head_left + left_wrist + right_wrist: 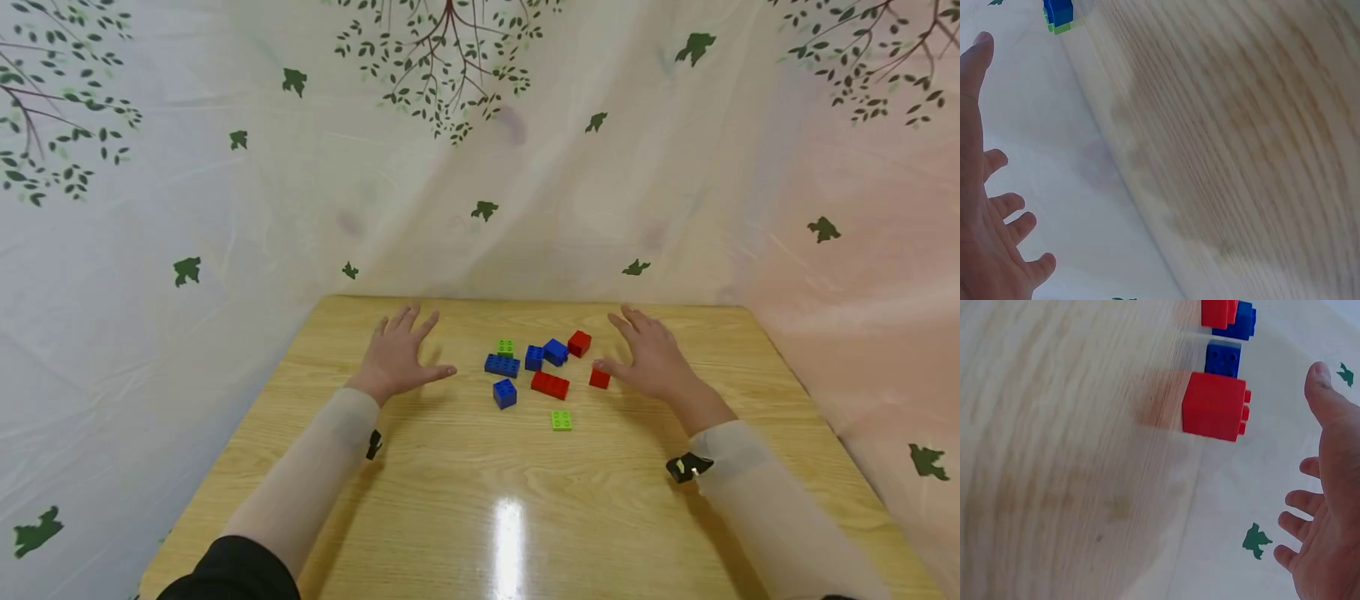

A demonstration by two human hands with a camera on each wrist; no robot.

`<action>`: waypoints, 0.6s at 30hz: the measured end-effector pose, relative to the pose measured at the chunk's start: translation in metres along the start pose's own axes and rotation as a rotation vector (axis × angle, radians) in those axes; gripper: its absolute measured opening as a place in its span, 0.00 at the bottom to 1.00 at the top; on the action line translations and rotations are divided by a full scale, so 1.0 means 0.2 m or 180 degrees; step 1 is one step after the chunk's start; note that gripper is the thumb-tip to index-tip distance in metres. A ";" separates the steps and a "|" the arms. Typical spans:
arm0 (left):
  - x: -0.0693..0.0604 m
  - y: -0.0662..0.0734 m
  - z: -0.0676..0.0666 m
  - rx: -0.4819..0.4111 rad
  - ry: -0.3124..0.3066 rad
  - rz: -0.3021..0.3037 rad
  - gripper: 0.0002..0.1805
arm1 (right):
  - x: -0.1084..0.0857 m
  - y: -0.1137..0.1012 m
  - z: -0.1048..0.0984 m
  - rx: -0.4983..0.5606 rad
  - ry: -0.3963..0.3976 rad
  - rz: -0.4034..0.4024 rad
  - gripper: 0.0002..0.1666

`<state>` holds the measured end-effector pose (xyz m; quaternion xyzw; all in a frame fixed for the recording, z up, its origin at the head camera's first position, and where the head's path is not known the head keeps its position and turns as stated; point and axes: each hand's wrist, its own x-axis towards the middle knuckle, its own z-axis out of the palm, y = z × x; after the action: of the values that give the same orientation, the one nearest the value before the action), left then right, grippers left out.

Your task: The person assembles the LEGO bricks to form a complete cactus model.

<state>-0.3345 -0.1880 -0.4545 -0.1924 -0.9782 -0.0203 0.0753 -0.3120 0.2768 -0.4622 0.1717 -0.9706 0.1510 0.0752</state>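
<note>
Spread and empty, my left hand (397, 360) is held over the table left of a cluster of toy bricks. My right hand (651, 358) is likewise spread at the cluster's right, holding nothing. Its thumb is nearest a small red brick (599, 379); in the right wrist view the thumb stands apart from the red brick (1213, 406) there. Closest to the left hand are a long blue brick (502, 365) and a square blue brick (505, 393). Between the hands lie a long red brick (551, 385), a blue brick (534, 358) and a tilted blue brick (556, 352).
Behind the long blue brick sits a light green brick (506, 347). Another flat green brick (561, 420) lies in front of the cluster. A further red brick (579, 343) is at the back. The wooden table (450, 517) ends at a leaf-patterned curtain (420, 225).
</note>
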 end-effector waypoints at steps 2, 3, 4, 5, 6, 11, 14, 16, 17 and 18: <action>-0.01 0.01 0.00 -0.0086 -0.0037 -0.0004 0.64 | -0.01 -0.02 0.01 0.0040 0.0016 0.0036 0.58; -0.01 0.02 0.00 -0.0140 -0.0056 -0.0002 0.63 | -0.01 -0.04 0.02 0.0056 0.0026 0.0061 0.57; -0.01 0.03 0.00 -0.0183 -0.0081 0.0001 0.63 | -0.01 -0.05 0.03 0.0047 0.0046 0.0073 0.55; -0.02 0.04 0.01 -0.0220 -0.0120 -0.0003 0.62 | -0.01 -0.07 0.03 0.0033 0.0066 0.0081 0.53; -0.02 0.05 0.01 -0.0272 -0.0144 0.0000 0.62 | -0.02 -0.09 0.04 0.0039 0.0089 0.0081 0.51; -0.04 0.11 0.02 -0.0517 -0.0238 0.0054 0.59 | -0.02 -0.17 0.06 0.0005 0.0181 -0.0015 0.39; -0.05 0.14 0.04 -0.0719 -0.0281 0.0075 0.58 | -0.02 -0.21 0.07 0.0052 0.0204 -0.0010 0.33; -0.05 0.16 0.05 -0.0804 -0.0326 0.0085 0.58 | -0.02 -0.23 0.08 0.0123 0.0185 0.0025 0.31; -0.06 0.17 0.06 -0.0852 -0.0348 0.0079 0.58 | -0.01 -0.24 0.09 0.0166 0.0172 0.0042 0.32; -0.06 0.18 0.06 -0.0901 -0.0363 0.0069 0.58 | -0.01 -0.24 0.09 0.0208 0.0159 0.0055 0.32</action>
<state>-0.3113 -0.1579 -0.4688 -0.2124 -0.9662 -0.1462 -0.0080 -0.2943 0.2283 -0.4675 0.1618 -0.9644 0.1876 0.0925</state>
